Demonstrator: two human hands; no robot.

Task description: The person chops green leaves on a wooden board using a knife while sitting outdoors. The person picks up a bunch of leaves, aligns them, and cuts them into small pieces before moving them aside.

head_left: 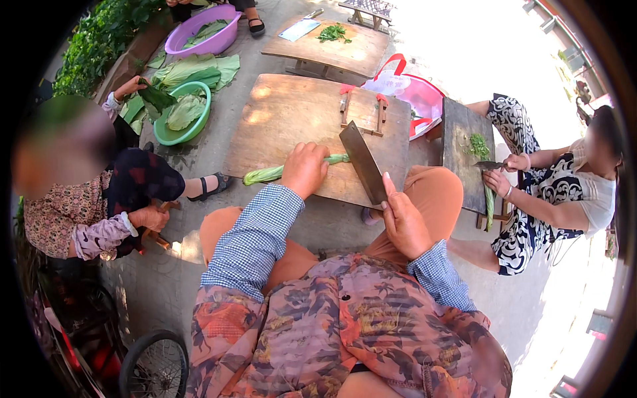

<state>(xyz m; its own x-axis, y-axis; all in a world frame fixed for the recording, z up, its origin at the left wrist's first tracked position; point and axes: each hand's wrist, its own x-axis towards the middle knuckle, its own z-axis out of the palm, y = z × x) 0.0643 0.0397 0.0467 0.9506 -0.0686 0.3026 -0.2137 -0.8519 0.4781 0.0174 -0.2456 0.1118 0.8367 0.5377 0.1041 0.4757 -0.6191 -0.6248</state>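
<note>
A wooden board table (292, 113) stands in front of my knees. Across its near side lies a long, pale green rolled leaf vegetable (264, 175). My left hand (306, 168) is closed over this roll and presses it to the wood, with a short end sticking out to the right of the fingers. In my right hand (402, 221) is a cleaver (363, 162), gripped low at the handle. Its broad blade stands tilted at the right end of the roll; whether it touches the roll I cannot tell. The cleaver's handle is mostly hidden by my fingers.
A small wooden stool (363, 111) lies on the board's far right. Left are a green basin (207, 106), loose leaves (199, 69) and a person's hand (150, 217). A purple basin (229, 33) and second board (332, 56) stand beyond. Right, a co-worker cuts greens on a dark board (458, 146).
</note>
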